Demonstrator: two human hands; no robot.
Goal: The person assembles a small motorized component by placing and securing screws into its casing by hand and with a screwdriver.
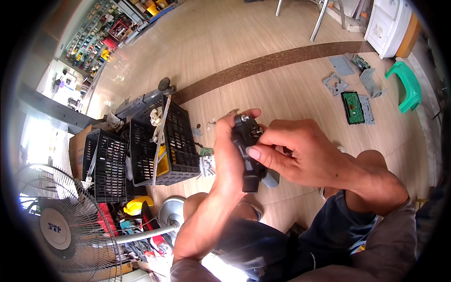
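Note:
My left hand [228, 157] is wrapped round a black plastic device [249, 168], held up in front of me above my lap. Small metal fittings show at the device's upper end, and a round black collar ends its lower side. Against the device's right side, my right hand [312, 152] is closed in a pinch, its thumb touching the casing. Whatever lies between those fingers is hidden. Just below the device a grey-blue object [270, 179] shows in part; its kind cannot be told.
Left of me stand black plastic crates [181, 141] with parts inside and a large fan [54, 228]. Right on the floor lie a green circuit board [352, 108], grey metal plates [342, 65] and a green plastic stool [408, 87]. A white cabinet [387, 28] stands behind.

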